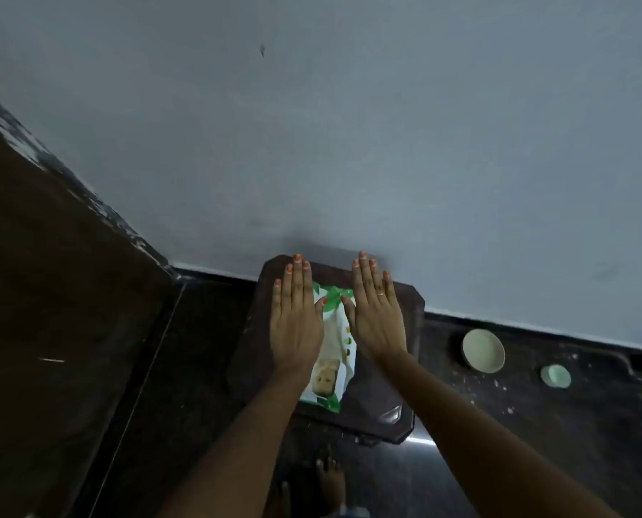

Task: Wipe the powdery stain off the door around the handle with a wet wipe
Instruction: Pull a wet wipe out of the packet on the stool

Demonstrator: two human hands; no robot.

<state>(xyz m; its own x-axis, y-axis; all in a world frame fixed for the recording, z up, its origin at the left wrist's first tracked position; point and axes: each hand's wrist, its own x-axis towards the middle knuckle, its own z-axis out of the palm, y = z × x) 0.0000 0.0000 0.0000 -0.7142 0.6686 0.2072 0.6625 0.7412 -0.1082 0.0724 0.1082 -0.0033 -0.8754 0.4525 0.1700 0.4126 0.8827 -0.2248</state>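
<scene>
Two hands are held out flat with straight fingers, so each grip is apart and holds nothing: the left hand (295, 330) and the right hand (377, 323) lie side by side over a small dark tabletop (398, 386). Between them, partly under the thumbs, a white and green pack of wet wipes (336, 353) lies flat on that tabletop, and I cannot tell if the hands touch it. The brown door (50, 274) stands to the left, and a pale bowl (483, 350) and a small green dish (555, 376) sit on the dark floor to the right.
</scene>
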